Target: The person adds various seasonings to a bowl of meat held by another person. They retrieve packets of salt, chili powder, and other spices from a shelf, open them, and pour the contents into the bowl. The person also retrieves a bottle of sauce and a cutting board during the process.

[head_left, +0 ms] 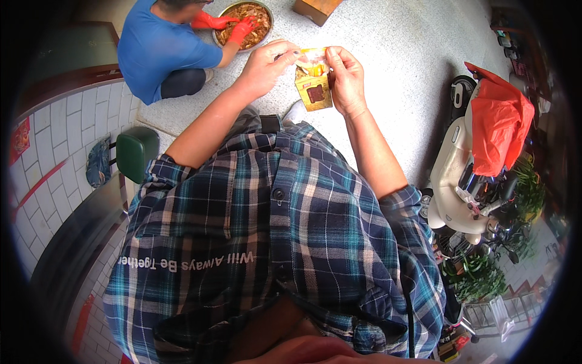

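Both of my hands are out in front of me above the floor. A small clear plastic pouch (313,55) with a yellow-orange strip along its top edge stretches between them. My left hand (269,66) pinches one top corner of the pouch between thumb and finger. At the opposite corner my right hand (348,75) grips with its thumb on top. Directly below the pouch is a small yellow cardboard box (314,93) with a dark printed panel, close beside my right fingers. The pouch overlaps the box's upper end, and how the box is supported is partly hidden.
A person in a blue shirt (159,50) crouches at the upper left, red-gloved hands in a metal basin (272,27) of food pieces. A wooden box (316,10) sits beyond. On the right stands a cream scooter (448,164) under a red plastic bag (498,127). A green stool (134,154) is left.
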Demonstrator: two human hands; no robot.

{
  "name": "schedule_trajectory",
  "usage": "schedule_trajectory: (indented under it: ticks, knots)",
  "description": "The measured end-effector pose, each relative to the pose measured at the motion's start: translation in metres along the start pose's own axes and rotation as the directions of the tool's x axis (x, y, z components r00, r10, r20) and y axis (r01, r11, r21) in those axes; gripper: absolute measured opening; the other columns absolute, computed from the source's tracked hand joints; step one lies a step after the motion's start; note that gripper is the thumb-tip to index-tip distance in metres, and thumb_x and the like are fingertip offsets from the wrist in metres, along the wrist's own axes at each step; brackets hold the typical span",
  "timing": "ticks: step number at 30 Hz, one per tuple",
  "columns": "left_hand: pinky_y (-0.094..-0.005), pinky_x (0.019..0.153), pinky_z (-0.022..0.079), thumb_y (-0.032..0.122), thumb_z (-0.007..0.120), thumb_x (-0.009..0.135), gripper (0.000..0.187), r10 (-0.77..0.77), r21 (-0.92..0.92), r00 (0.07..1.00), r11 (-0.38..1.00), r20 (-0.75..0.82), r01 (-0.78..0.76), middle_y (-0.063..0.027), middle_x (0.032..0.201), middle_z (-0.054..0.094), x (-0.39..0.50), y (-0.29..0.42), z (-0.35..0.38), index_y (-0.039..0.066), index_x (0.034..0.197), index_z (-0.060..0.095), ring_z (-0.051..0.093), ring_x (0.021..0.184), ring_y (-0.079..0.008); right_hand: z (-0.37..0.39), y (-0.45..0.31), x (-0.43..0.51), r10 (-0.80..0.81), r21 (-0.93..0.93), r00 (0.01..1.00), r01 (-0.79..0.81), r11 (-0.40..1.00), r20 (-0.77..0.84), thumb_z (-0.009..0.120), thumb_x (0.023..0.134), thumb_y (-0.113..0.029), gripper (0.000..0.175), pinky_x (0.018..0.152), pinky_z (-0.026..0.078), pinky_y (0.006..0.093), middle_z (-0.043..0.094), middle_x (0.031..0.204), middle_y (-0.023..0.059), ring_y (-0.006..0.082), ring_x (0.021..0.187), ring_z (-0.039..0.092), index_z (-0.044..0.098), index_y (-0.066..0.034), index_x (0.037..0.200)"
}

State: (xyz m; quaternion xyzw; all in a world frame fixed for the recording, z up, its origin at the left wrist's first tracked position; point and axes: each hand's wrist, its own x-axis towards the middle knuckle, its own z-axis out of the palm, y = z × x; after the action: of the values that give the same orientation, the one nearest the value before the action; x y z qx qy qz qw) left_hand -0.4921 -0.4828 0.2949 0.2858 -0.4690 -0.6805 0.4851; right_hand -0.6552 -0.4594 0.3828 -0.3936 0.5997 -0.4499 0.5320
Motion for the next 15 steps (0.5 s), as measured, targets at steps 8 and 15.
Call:
schedule_trajectory:
  ticks: [8, 15]
  knots:
    - [-0.0202, 0.066, 0.040, 0.023, 0.050, 0.097, 0.024, -0.115, -0.135, 0.993, 0.985, -0.013, 0.112, 0.0005, 0.083, 0.054, 0.000, 0.001, 0.000, 0.002, 0.102, 0.060, 0.047, 0.071, -0.0058, -0.007, 0.003, 0.005, -0.085, -0.128, 0.995, 0.079, 0.989, -0.050, 0.053, 0.097, -0.018, 0.017, 0.070, 0.050, 0.0239, 0.066, 0.085, 0.0046, 0.0089, 0.076, 0.059, 0.061, -0.0036, 0.093]
    - [-0.0285, 0.069, 0.046, 0.016, 0.061, 0.088, 0.014, 0.130, 0.259, 0.990, 0.959, -0.054, -0.112, -0.0068, 0.084, 0.060, -0.013, 0.003, -0.010, 0.003, 0.091, 0.067, 0.057, 0.077, -0.0153, 0.015, 0.010, -0.002, -0.128, -0.231, 0.990, 0.138, 0.963, 0.059, 0.056, 0.096, -0.017, 0.015, 0.071, 0.050, 0.0235, 0.064, 0.090, 0.0021, 0.0082, 0.079, 0.058, 0.061, -0.0038, 0.097]
